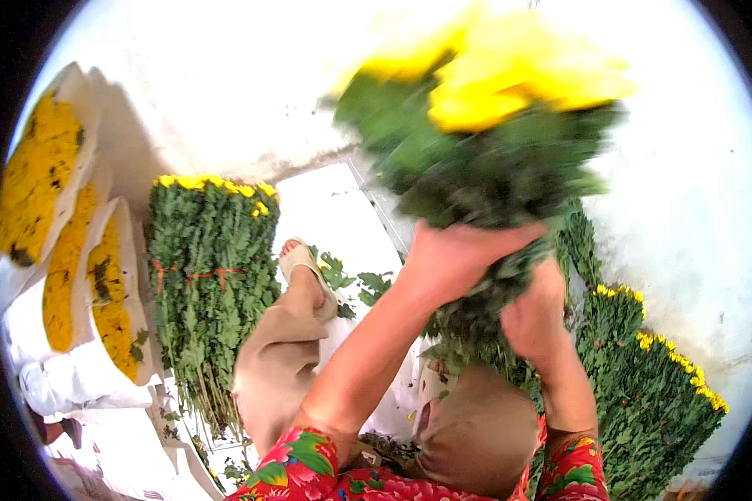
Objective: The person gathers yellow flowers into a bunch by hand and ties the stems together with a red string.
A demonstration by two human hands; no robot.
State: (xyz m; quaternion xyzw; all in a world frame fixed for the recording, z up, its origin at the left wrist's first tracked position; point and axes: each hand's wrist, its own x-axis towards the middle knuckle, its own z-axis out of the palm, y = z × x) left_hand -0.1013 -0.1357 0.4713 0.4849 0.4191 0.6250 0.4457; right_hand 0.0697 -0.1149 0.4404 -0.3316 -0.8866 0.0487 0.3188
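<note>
A thick bunch of yellow chrysanthemums (495, 150), blurred by motion, is held up in front of me with its blooms at the top. Just below the leafy upper part, my left hand (454, 257) wraps around the stems. Lower down, my right hand (536, 313) grips the same bunch from the right side. My fingers are partly hidden by leaves. The lower stems hang above my right knee.
A bundle of chrysanthemums (213, 300) tied with red string lies on the left. Wrapped yellow blooms (41, 181) stand farther left. More flower bundles (645, 376) are piled along the wall (683, 250) at right. Loose leaves (376, 287) lie near my sandalled foot (307, 275).
</note>
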